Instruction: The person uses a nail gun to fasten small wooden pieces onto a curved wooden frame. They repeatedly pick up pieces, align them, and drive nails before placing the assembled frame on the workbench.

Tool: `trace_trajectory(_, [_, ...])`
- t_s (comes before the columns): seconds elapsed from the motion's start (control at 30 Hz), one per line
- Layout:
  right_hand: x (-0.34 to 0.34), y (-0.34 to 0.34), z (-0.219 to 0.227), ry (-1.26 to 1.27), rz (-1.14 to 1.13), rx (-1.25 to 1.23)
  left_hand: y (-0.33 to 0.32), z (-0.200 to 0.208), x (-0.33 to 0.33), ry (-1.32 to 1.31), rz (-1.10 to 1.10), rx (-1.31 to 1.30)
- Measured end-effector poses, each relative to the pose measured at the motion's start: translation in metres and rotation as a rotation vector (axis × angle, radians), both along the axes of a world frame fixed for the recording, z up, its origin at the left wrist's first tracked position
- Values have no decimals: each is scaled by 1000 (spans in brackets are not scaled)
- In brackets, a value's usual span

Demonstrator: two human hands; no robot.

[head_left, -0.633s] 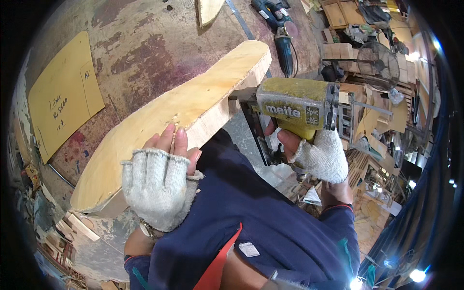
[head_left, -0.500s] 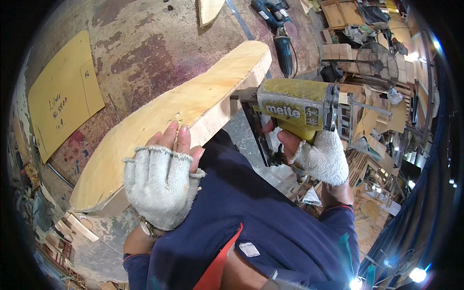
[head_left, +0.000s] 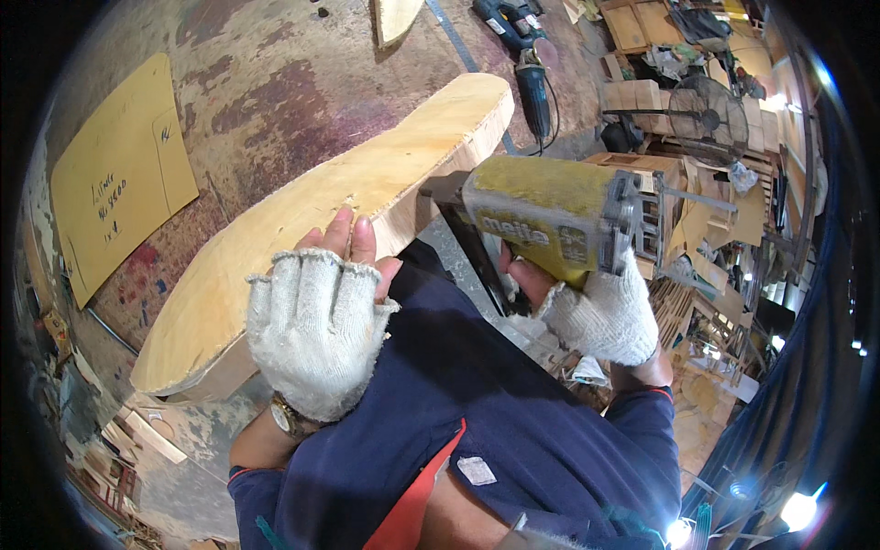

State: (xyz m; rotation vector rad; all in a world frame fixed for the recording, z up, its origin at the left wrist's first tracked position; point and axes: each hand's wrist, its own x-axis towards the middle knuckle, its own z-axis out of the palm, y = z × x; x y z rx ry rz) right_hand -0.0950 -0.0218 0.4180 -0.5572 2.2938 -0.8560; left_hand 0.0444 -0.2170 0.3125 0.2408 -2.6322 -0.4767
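Note:
A long curved wooden piece (head_left: pixel 266 261) with a pale, thick edge slants across the bench in front of me. My left hand (head_left: pixel 321 321), in a white fingerless knit glove, rests on its near side with the fingers stretched over the top face. Small wood crumbs show by the fingertips. My right hand (head_left: pixel 600 316), gloved the same way, is wrapped round the grip of a worn yellow nail gun (head_left: pixel 541 206). The gun's dark nose meets the near side edge of the wood, or comes very close to it; actual contact is hard to tell.
A yellow pattern sheet (head_left: pixel 124 179) with handwriting lies at left on the stained bench (head_left: pixel 275 101). Farther off are a metal ruler (head_left: pixel 453 35), a corded dark-blue power tool (head_left: pixel 533 96) and another wood piece (head_left: pixel 396 20). A fan (head_left: pixel 706 115) and wood scraps stand at right.
The nail gun has shifted slightly left and nearer the middle of the wood's edge, tilting a little. My left hand has slid slightly up and right along the wood.

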Motion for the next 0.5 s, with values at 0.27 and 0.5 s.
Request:
trace_trajectory(0.27, [-54,6,-1,-114,-221,-164,-27,13,-19,-42,-4,8])
trace_trajectory(0.5, [-91,21,-28,-308,-87,-276,-34,15,-30,16,80,66])
